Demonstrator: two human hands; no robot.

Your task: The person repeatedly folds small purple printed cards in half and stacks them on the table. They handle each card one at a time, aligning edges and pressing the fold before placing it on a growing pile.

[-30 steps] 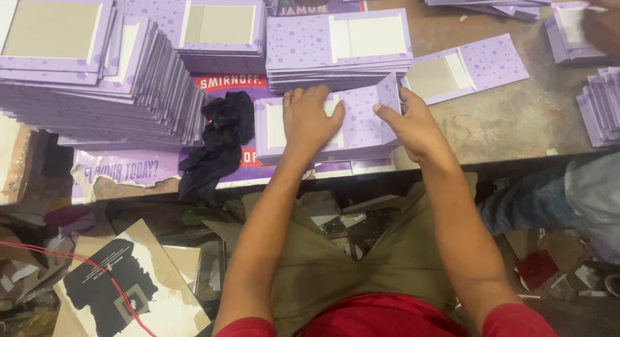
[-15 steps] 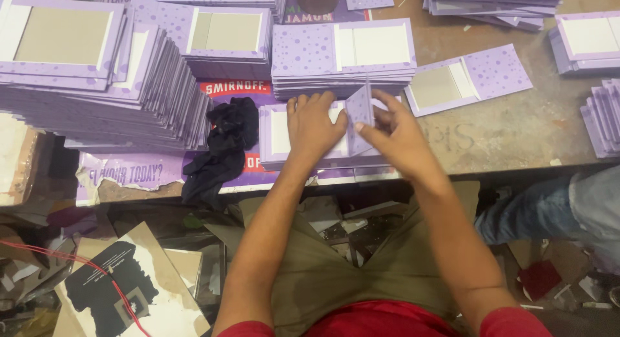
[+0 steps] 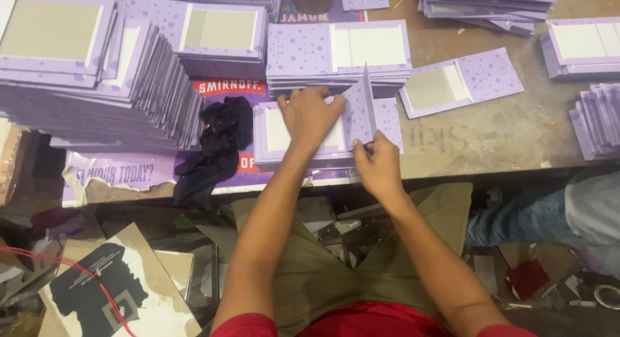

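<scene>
Flap point(image 3: 361, 111) of the purple card point(image 3: 323, 133) now stands upright, swung left since half a sec ago. My right hand point(image 3: 380, 166) dropped to its near edge, fingertips pinching it; left hand point(image 3: 309, 114) flat, fingers spread, pinning card on table point(image 3: 504, 136). Fold's about halfway, I reckon.

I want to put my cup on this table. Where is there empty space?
The bare brown tabletop right of the right hand is free, bordered by the single open purple cover, the side stack and the table's front edge. The left is crowded: tall purple stacks, a black cloth, and the cover under the left hand.
</scene>
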